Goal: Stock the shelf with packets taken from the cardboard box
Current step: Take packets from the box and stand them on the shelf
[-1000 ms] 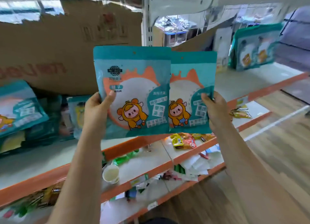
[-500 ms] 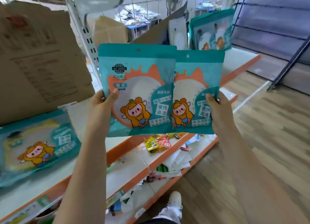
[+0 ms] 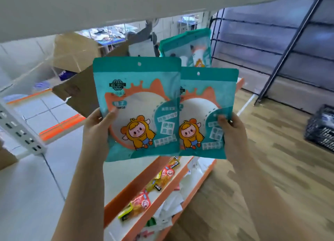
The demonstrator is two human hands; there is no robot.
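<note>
Two teal packets with an orange cartoon figure are held up side by side over the white shelf (image 3: 36,177). My left hand (image 3: 98,125) grips the left packet (image 3: 137,96) at its lower left edge, thumb on the front. My right hand (image 3: 232,128) grips the right packet (image 3: 207,103) at its right edge. The left packet overlaps the right one. Behind them, more teal packets (image 3: 188,47) stand upright at the far end of the shelf. A brown cardboard flap (image 3: 77,92) shows behind the left packet.
The shelf above (image 3: 126,6) hangs low over the packets. Lower shelves with orange edges (image 3: 126,192) hold small red and yellow snack packs (image 3: 162,177). A slotted white upright (image 3: 19,128) stands at left. On the wood floor at right sit a black crate (image 3: 321,127) and a dark metal frame (image 3: 289,42).
The view has swung right along the shelf, carrying both packets toward the standing teal packets. The flat packet at lower left has left the view. Both hands keep their grip.
</note>
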